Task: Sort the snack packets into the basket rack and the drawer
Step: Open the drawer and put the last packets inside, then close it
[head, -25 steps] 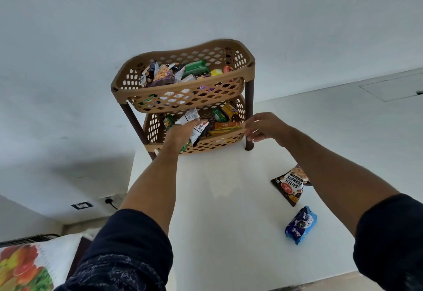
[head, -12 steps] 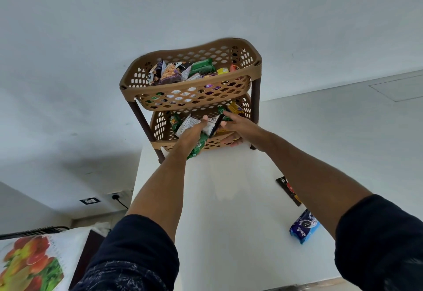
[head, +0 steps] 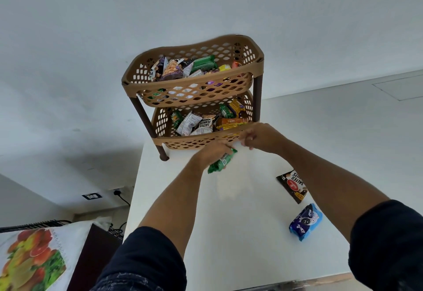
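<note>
Below left hand — green packet, gripped

Green packet gripped in my left hand before the packet-filled tan two-tier rack; two packets on counter.

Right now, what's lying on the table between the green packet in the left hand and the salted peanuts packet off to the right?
Nothing: in the head view, only bare white table separates the green packet from the salted peanuts packet.
</note>
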`<state>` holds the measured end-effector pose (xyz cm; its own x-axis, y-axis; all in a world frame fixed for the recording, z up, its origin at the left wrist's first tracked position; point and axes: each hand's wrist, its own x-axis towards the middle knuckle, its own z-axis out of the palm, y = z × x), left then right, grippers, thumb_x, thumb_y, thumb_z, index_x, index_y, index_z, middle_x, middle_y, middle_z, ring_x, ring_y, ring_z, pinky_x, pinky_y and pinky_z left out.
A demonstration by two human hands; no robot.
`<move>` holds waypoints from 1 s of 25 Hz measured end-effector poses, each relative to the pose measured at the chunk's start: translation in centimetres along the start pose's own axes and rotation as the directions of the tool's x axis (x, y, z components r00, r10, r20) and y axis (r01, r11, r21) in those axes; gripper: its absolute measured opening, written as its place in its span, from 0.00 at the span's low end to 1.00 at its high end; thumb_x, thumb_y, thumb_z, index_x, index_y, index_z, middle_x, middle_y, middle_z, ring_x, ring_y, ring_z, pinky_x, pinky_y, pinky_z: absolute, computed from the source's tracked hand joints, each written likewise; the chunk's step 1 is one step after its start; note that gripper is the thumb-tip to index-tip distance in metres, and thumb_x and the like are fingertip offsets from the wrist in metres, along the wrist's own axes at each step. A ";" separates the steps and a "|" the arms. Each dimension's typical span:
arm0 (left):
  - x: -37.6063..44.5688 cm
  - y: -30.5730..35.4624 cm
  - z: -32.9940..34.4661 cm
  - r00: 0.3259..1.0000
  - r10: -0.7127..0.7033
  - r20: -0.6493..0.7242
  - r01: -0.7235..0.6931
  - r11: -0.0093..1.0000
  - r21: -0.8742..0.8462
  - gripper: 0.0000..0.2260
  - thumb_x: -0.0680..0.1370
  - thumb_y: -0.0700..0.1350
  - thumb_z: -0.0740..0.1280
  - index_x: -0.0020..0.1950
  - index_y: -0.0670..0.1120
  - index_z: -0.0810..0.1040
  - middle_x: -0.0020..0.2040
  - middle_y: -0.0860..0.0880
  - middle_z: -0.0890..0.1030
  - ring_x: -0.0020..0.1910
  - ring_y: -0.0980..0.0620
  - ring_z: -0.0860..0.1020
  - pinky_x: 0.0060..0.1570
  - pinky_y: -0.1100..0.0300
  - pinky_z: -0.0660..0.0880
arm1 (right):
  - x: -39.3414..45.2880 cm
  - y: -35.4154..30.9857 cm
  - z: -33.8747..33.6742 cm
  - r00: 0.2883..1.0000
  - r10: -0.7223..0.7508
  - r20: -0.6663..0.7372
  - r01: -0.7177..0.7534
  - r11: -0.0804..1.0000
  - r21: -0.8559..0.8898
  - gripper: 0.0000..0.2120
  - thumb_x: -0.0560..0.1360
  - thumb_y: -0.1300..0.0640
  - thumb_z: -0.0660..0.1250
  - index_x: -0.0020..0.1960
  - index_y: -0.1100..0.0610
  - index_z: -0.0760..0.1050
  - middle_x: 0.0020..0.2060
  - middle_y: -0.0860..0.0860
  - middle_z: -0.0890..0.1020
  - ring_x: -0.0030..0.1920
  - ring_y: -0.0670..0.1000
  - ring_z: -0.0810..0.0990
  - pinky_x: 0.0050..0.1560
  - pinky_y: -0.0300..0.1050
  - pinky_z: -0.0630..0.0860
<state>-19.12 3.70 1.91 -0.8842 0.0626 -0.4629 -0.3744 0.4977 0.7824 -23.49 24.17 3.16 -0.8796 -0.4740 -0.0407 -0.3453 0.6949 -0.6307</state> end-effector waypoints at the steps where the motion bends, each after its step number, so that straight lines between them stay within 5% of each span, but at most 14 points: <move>1: 0.0 -0.3 1.3 0.999 0.010 0.043 -0.013 0.997 0.070 0.08 0.76 0.40 0.69 0.54 0.46 0.81 0.55 0.36 0.81 0.44 0.40 0.81 0.41 0.53 0.79 | -0.5 1.1 -0.3 0.998 0.012 0.059 -0.003 0.990 -0.140 0.10 0.75 0.53 0.75 0.55 0.52 0.84 0.52 0.49 0.86 0.48 0.47 0.85 0.49 0.41 0.79; 4: 0.4 -1.9 5.2 0.994 0.086 0.072 -0.106 0.927 0.360 0.08 0.77 0.45 0.69 0.56 0.52 0.80 0.57 0.44 0.80 0.50 0.46 0.79 0.42 0.58 0.75 | -2.4 4.0 -1.3 0.967 0.167 0.191 -0.086 0.923 -0.374 0.23 0.70 0.45 0.79 0.63 0.48 0.81 0.60 0.45 0.83 0.59 0.48 0.80 0.60 0.48 0.74; 8: 0.3 -3.6 8.7 0.980 0.192 0.042 -0.189 0.865 0.465 0.11 0.78 0.44 0.69 0.60 0.51 0.77 0.57 0.46 0.80 0.54 0.47 0.78 0.48 0.57 0.76 | -5.0 7.4 -1.6 0.933 0.304 0.193 -0.228 0.914 -0.337 0.43 0.58 0.33 0.80 0.70 0.39 0.72 0.71 0.43 0.74 0.71 0.52 0.71 0.69 0.56 0.68; 12: 0.5 -5.3 10.4 0.964 0.264 0.007 -0.224 0.804 0.551 0.15 0.77 0.42 0.70 0.63 0.51 0.75 0.58 0.46 0.78 0.59 0.45 0.76 0.57 0.49 0.77 | -5.9 9.1 -1.5 0.888 0.306 0.345 -0.189 0.924 -0.332 0.57 0.51 0.29 0.80 0.76 0.36 0.61 0.77 0.44 0.65 0.77 0.54 0.64 0.74 0.61 0.65; 18: -1.1 -5.4 11.9 0.887 0.461 -0.012 -0.318 0.631 0.708 0.23 0.77 0.57 0.69 0.69 0.51 0.73 0.72 0.46 0.72 0.69 0.43 0.71 0.66 0.46 0.69 | -7.0 9.5 0.3 0.863 0.269 0.429 -0.008 0.854 -0.520 0.50 0.63 0.47 0.82 0.79 0.41 0.60 0.77 0.46 0.65 0.75 0.53 0.67 0.69 0.56 0.71; 22: -4.5 -4.3 14.8 0.705 0.697 0.130 -0.571 0.449 0.687 0.28 0.77 0.66 0.64 0.71 0.50 0.71 0.71 0.44 0.74 0.68 0.43 0.72 0.64 0.43 0.72 | -7.1 9.9 0.8 0.907 0.186 0.378 0.076 0.809 -0.582 0.45 0.65 0.39 0.78 0.77 0.42 0.63 0.75 0.43 0.68 0.74 0.49 0.66 0.68 0.52 0.70; 25: -6.6 -3.2 17.8 0.680 0.695 0.234 -0.645 0.416 0.641 0.31 0.76 0.67 0.65 0.75 0.54 0.67 0.73 0.44 0.70 0.69 0.41 0.70 0.63 0.42 0.73 | -7.3 10.6 0.1 0.917 0.154 0.368 0.088 0.823 -0.561 0.48 0.62 0.33 0.77 0.77 0.40 0.63 0.75 0.41 0.67 0.74 0.48 0.65 0.72 0.51 0.66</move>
<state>-7.14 17.14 -4.99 -0.7961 0.5907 0.1313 0.5939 0.7212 0.3565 -20.71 34.90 -3.28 -0.7390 -0.5271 -0.4197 -0.5448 0.8339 -0.0880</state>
